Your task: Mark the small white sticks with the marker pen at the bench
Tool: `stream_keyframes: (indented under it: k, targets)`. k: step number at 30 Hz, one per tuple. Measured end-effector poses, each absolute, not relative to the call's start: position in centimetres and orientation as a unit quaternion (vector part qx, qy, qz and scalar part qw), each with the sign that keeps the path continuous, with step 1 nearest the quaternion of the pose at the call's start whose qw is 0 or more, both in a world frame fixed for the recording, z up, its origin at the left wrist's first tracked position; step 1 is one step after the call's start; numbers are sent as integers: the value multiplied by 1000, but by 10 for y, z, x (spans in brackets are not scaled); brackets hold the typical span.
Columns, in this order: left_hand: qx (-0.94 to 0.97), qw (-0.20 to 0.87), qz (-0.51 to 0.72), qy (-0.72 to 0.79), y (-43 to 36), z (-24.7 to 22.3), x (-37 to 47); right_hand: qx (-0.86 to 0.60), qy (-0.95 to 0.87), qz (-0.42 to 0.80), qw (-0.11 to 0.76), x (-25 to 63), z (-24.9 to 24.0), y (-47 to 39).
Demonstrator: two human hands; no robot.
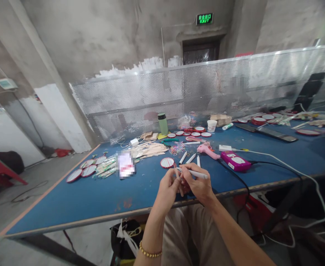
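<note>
My left hand [166, 186] pinches a thin wooden craft stick [181, 191] at the table's front edge. In my right hand [201, 184] is a white marker pen [198, 173], its tip end angled left toward the upper part of the stick. Whether the tip touches the wood I cannot tell. Just beyond my hands lies a round white disc with a red rim [167, 162]. Several more marker pens [190, 159] lie to the right of it. A pink hot glue gun [208, 150] rests farther right, beside a purple box [235, 161] with a cable.
Wooden sticks [151, 149] are heaped at the left, near packaged sticks [107, 166] and more red-rimmed discs [89, 170]. A green bottle [163, 124], a paper cup [211, 126] and loose coloured bands [178, 148] stand or lie behind. A white cable [276, 156] crosses the blue table [96, 199].
</note>
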State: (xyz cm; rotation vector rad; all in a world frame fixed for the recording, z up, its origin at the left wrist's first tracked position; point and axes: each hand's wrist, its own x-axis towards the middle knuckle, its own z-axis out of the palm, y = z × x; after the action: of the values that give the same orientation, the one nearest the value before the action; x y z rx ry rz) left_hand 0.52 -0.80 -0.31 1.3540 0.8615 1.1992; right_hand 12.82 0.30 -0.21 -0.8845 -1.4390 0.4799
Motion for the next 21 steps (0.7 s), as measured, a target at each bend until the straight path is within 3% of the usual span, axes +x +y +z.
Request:
stream_keyframes:
  k: [21]
  targets:
    - [560,550,502,363,-6,-5,4,-382,-632,200,644,128,-2,4]
